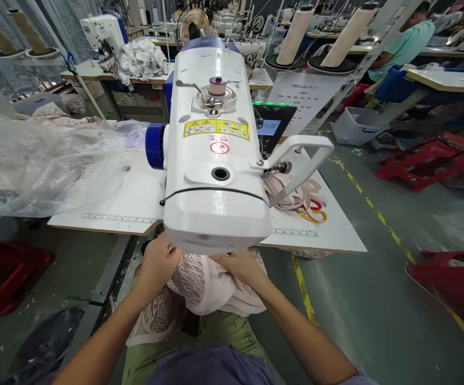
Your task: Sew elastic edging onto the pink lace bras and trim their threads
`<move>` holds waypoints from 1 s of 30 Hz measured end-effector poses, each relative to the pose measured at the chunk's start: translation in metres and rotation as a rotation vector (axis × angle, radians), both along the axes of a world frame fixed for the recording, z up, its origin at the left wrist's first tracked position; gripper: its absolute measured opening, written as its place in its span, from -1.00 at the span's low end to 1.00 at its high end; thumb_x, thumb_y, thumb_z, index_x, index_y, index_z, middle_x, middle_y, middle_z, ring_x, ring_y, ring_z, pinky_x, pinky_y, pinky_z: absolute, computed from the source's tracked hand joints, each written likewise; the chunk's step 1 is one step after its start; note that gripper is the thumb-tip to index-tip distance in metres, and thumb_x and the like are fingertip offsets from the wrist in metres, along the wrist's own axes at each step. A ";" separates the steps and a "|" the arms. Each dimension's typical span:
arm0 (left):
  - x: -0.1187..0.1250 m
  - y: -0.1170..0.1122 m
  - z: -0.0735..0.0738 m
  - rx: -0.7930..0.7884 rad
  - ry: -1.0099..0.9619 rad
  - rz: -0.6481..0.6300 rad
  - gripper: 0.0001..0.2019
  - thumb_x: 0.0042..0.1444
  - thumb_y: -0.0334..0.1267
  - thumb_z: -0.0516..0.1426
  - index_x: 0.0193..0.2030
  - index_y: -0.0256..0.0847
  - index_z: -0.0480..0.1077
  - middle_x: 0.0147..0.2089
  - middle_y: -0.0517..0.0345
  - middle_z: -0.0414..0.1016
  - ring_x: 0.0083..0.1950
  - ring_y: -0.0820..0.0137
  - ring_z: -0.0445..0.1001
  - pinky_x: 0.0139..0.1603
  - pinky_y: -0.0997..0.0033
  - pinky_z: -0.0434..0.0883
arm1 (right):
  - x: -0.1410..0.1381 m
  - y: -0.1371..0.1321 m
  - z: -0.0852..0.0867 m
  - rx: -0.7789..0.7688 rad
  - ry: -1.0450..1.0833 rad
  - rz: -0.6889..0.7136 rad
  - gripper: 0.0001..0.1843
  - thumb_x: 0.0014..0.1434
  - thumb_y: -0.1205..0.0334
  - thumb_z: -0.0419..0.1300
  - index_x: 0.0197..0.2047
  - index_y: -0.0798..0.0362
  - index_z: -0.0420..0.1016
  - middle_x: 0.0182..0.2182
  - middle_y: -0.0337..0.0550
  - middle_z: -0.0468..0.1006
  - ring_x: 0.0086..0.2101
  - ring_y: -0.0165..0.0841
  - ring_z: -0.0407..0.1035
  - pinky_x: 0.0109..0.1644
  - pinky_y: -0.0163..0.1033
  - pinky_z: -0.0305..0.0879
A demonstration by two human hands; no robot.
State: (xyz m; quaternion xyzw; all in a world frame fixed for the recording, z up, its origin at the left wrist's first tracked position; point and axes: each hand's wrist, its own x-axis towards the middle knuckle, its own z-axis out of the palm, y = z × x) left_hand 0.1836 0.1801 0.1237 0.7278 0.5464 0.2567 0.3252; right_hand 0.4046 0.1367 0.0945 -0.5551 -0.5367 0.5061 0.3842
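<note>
A white sewing machine (215, 155) fills the middle of the view, seen from above its head. Under its front end lies a pale pink lace garment (203, 286) that hangs down into my lap. My left hand (157, 262) grips the lace at the left, fingers curled under the machine head. My right hand (240, 264) holds the smooth pink fabric at the right, fingers closed on it. The needle area is hidden by the machine head.
The white table (135, 198) carries crumpled clear plastic sheeting (43, 160) at left, pink elastic strips and scissors (312, 206) at right. Red stools (428, 158) stand on the floor. A person in a teal shirt (404, 45) sits at the far right.
</note>
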 end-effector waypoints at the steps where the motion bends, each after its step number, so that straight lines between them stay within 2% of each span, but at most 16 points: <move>1: -0.003 -0.002 0.000 -0.025 -0.015 0.018 -0.82 0.19 -0.20 0.08 -0.22 -0.19 0.48 -0.55 0.16 0.44 -0.43 0.29 0.44 -0.40 0.39 0.38 | 0.001 -0.002 -0.002 -0.015 -0.002 -0.005 -0.49 0.12 -0.23 0.26 -0.57 0.00 0.32 -0.60 -0.24 0.28 -0.44 -0.29 0.26 -0.37 -0.25 0.18; 3: -0.009 -0.009 -0.005 -0.072 -0.068 0.075 -0.75 0.24 -0.14 0.08 -0.07 -0.21 0.45 -0.37 0.06 0.54 -0.30 0.26 0.52 -0.35 0.40 0.42 | 0.003 -0.006 -0.007 -0.045 0.009 -0.007 -0.45 0.13 -0.26 0.22 -0.59 0.01 0.25 -0.63 -0.27 0.21 -0.51 -0.37 0.17 -0.45 -0.29 0.09; 5: -0.017 -0.020 -0.019 -0.098 -0.138 0.152 -0.66 0.28 -0.06 0.06 0.08 -0.20 0.37 -0.09 -0.06 0.56 -0.08 0.21 0.55 -0.22 0.36 0.49 | 0.006 -0.011 -0.012 -0.058 0.027 -0.011 -0.43 0.14 -0.27 0.20 -0.59 0.01 0.19 -0.64 -0.31 0.14 -0.55 -0.43 0.08 -0.50 -0.31 0.00; 8: -0.027 -0.047 -0.055 -0.040 -0.218 0.218 -0.55 0.33 0.03 0.00 0.23 -0.17 0.24 0.20 -0.16 0.40 0.19 0.15 0.44 0.10 0.17 0.46 | 0.011 -0.018 -0.020 -0.041 0.040 -0.039 -0.43 0.14 -0.26 0.20 -0.58 0.02 0.18 -0.61 -0.33 0.13 -0.54 -0.45 0.04 -0.49 -0.32 -0.02; 10: -0.029 -0.070 -0.084 0.050 -0.228 0.145 -0.43 0.31 0.09 0.00 0.34 -0.17 0.14 0.32 -0.20 0.27 0.33 0.07 0.30 0.29 0.01 0.32 | 0.015 -0.023 -0.025 -0.050 0.039 -0.052 -0.43 0.13 -0.28 0.19 -0.56 0.02 0.18 -0.59 -0.33 0.14 -0.54 -0.45 0.04 -0.49 -0.32 -0.02; 12: -0.026 -0.093 -0.111 0.097 -0.183 0.032 -0.22 0.21 0.19 0.07 0.43 -0.19 -0.02 0.41 -0.24 0.13 0.42 -0.03 0.16 0.38 -0.10 0.20 | 0.020 -0.028 -0.029 -0.078 0.029 -0.066 -0.42 0.13 -0.32 0.17 -0.55 0.02 0.18 -0.60 -0.33 0.14 -0.55 -0.44 0.04 -0.50 -0.32 -0.03; 14: -0.018 -0.112 -0.134 0.102 -0.104 -0.038 -0.05 0.12 0.22 0.16 0.48 -0.21 -0.15 0.46 -0.29 0.03 0.46 -0.10 0.06 0.39 -0.16 0.17 | 0.023 -0.034 -0.031 -0.078 0.011 -0.087 -0.41 0.13 -0.33 0.16 -0.54 0.02 0.19 -0.59 -0.32 0.16 -0.54 -0.44 0.06 -0.49 -0.32 -0.02; 16: -0.006 -0.124 -0.152 0.125 -0.012 -0.043 0.01 0.08 0.17 0.21 0.49 -0.22 -0.22 0.47 -0.34 -0.04 0.48 -0.14 0.00 0.38 -0.20 0.17 | 0.026 -0.040 -0.033 -0.050 -0.001 -0.102 -0.43 0.15 -0.32 0.16 -0.53 0.02 0.22 -0.58 -0.31 0.19 -0.52 -0.42 0.09 -0.46 -0.32 0.02; 19: 0.010 -0.131 -0.173 0.189 0.102 0.015 -0.04 0.10 0.05 0.23 0.49 -0.23 -0.19 0.48 -0.36 -0.08 0.50 -0.18 -0.07 0.37 -0.29 0.14 | 0.026 -0.047 -0.034 -0.037 0.009 -0.108 -0.46 0.18 -0.30 0.15 -0.48 0.02 0.26 -0.55 -0.29 0.22 -0.48 -0.39 0.14 -0.43 -0.32 0.06; 22: 0.010 -0.129 -0.186 0.172 0.132 0.033 -0.20 0.17 -0.15 0.16 0.48 -0.26 -0.08 0.48 -0.32 -0.07 0.51 -0.13 -0.09 0.39 -0.25 0.13 | 0.024 -0.049 -0.033 -0.031 0.009 -0.099 -0.48 0.20 -0.29 0.13 -0.43 0.03 0.33 -0.51 -0.25 0.29 -0.45 -0.37 0.19 -0.39 -0.31 0.12; 25: -0.013 -0.119 -0.188 0.099 0.112 0.029 -0.28 0.13 -0.39 0.05 0.46 -0.25 0.00 0.49 -0.26 -0.04 0.51 -0.05 -0.05 0.39 -0.17 0.18 | 0.030 -0.050 -0.031 -0.019 -0.049 -0.075 -0.46 0.22 -0.29 0.09 -0.42 0.05 0.38 -0.48 -0.22 0.35 -0.43 -0.35 0.25 -0.33 -0.28 0.18; 28: -0.045 -0.103 -0.174 0.074 0.112 0.095 -0.26 0.05 -0.53 -0.03 0.43 -0.19 0.07 0.48 -0.19 0.03 0.49 0.00 0.04 0.36 -0.15 0.22 | 0.047 -0.065 -0.030 0.004 -0.189 -0.052 -0.45 0.23 -0.28 0.08 -0.52 0.02 0.34 -0.55 -0.23 0.32 -0.47 -0.32 0.26 -0.39 -0.26 0.19; 30: -0.056 -0.100 -0.160 0.142 0.122 0.154 -0.27 0.07 -0.55 -0.06 0.44 -0.16 0.06 0.48 -0.17 0.04 0.50 0.03 0.02 0.40 -0.19 0.16 | 0.064 -0.081 -0.032 0.065 -0.290 -0.062 -0.46 0.22 -0.26 0.10 -0.55 0.01 0.36 -0.58 -0.21 0.34 -0.48 -0.27 0.29 -0.42 -0.23 0.24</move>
